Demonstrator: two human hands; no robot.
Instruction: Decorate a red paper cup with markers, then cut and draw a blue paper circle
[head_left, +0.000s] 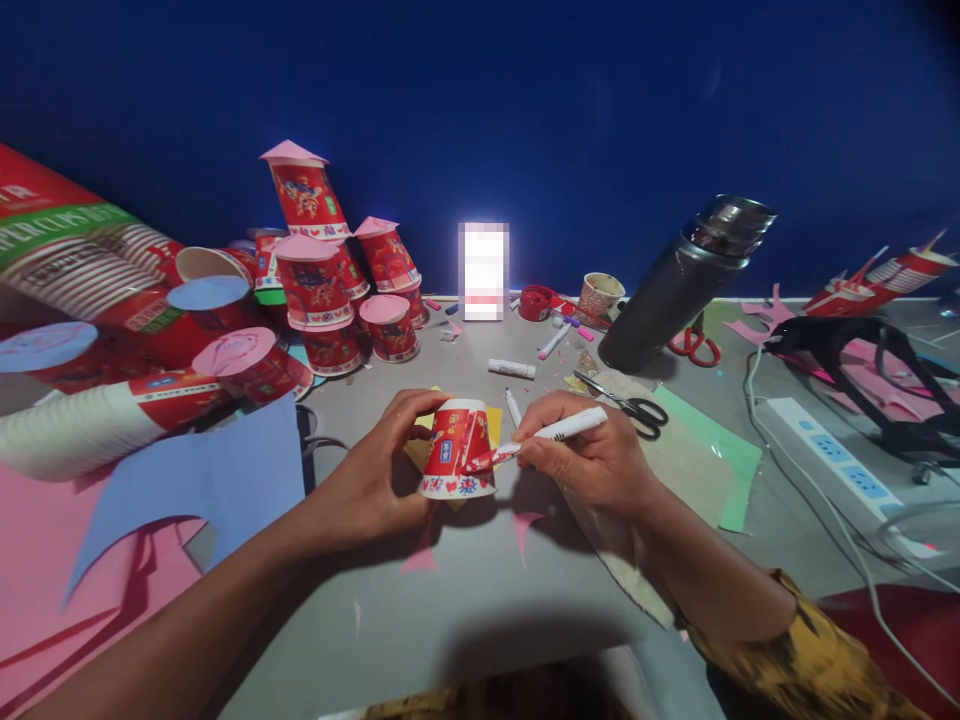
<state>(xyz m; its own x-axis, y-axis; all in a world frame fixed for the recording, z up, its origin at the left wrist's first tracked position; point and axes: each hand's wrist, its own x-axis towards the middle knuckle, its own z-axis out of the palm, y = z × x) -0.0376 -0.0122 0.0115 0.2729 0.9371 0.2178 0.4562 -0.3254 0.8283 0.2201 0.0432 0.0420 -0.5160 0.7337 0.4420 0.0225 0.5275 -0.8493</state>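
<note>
My left hand [386, 475] grips a red patterned paper cup [450, 445], thumb at its lower rim and fingers over the top. The cup stands upside down, its wide rim low, a little above the table or resting on it; I cannot tell which. A white marker [574, 424] with a red end is held in my right hand [592, 455]. Its tip meets or nearly meets the cup's right side. Yellow paper [493, 425] lies behind the cup, and another white marker [513, 408] lies just beyond my right fingers.
Stacked red cups [319, 280] with pink paper tops stand at back left. A glowing screen [484, 270] is against the blue wall. On the right are a dark thermos [664, 300], black scissors [641, 410], green paper [724, 455] and a power strip [840, 470]. Blue paper [240, 470] lies left.
</note>
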